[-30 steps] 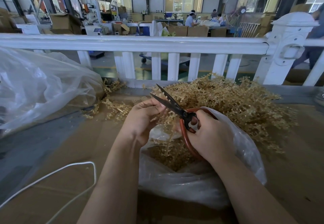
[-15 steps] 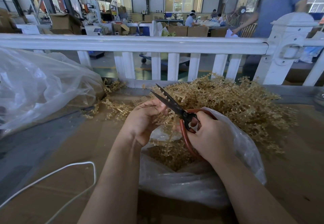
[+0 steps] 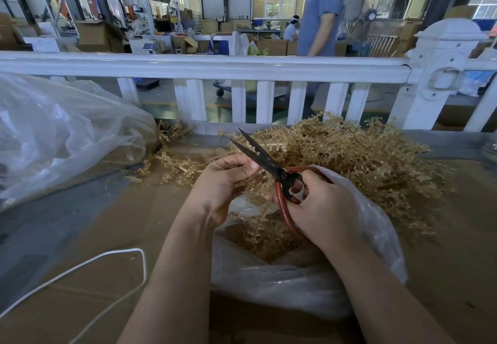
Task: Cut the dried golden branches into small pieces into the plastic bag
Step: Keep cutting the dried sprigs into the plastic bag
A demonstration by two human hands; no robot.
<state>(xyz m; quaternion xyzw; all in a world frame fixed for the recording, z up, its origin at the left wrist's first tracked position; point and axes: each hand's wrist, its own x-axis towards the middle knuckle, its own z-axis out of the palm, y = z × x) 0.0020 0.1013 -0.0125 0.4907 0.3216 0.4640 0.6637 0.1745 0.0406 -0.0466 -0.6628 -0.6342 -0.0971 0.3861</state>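
Now the right hand [image 3: 320, 206] grips red-handled scissors [image 3: 271, 167], blades apart, while the left hand [image 3: 223, 185] pinches a golden sprig [image 3: 255, 195] above the plastic bag [image 3: 376, 230].

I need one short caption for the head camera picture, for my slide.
Right hand holds open scissors while left hand feeds a golden branch above the plastic bag.

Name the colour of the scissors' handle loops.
Reddish-brown handle loops on dark-bladed scissors, seen in the head view.
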